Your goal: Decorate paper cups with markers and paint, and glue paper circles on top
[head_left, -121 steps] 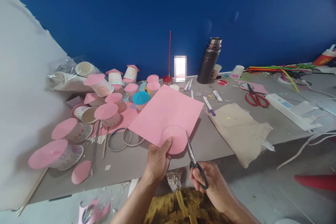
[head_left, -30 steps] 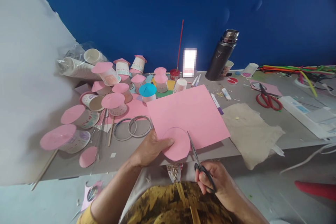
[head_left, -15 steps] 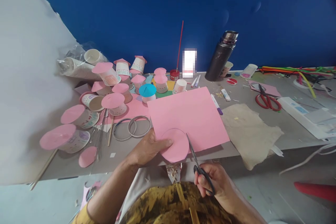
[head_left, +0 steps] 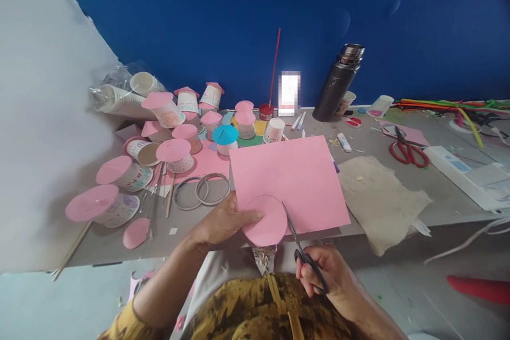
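My left hand (head_left: 223, 226) pinches the near corner of a pink paper sheet (head_left: 295, 178), thumb lying on a circle (head_left: 265, 220) drawn at that corner and partly cut out. My right hand (head_left: 324, 276) grips black-handled scissors (head_left: 300, 247), fingers through the loops. The blades point up and away, their tips in the sheet at the circle's right edge. Both hands hover over the near edge of the grey table (head_left: 398, 218).
Paper cups topped with pink discs (head_left: 175, 151) crowd the table's left side, with a blue-topped one (head_left: 225, 135), two metal rings (head_left: 203, 191) and a loose pink disc (head_left: 135, 234). A dark flask (head_left: 338, 82), red scissors (head_left: 408, 151), a beige cloth (head_left: 382, 202) and a power strip (head_left: 466, 172) lie to the right.
Over the last four seconds my left hand has turned the sheet clockwise. The scissors stay at the circle's right edge, and the cut has run further round the outline.
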`<state>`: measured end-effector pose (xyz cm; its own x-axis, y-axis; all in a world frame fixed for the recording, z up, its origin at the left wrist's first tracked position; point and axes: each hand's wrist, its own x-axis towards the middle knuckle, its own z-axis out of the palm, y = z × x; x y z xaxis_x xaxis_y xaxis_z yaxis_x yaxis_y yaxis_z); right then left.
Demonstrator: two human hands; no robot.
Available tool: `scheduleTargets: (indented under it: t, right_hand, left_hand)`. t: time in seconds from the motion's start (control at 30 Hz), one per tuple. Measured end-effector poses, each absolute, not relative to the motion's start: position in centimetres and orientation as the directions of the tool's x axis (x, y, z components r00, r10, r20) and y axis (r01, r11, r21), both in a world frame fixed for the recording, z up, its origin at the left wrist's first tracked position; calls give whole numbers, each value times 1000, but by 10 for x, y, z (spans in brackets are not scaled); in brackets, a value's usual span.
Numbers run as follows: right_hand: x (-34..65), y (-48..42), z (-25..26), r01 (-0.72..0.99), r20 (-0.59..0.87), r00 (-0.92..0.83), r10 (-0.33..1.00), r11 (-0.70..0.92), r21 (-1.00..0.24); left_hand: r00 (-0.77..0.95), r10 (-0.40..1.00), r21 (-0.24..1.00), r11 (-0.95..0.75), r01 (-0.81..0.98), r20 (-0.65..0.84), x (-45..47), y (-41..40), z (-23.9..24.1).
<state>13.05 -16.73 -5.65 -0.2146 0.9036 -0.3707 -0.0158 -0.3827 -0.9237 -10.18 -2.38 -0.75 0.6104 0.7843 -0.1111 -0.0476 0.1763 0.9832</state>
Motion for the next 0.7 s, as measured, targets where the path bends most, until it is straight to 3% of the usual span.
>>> scheduleTargets:
  t: [0.7]
  right_hand:
    - [135,-165,-56,25,-386,-256,887,-393,-919]
  left_hand:
    - [728,676,990,137,35,-119,-110,-11,-3]
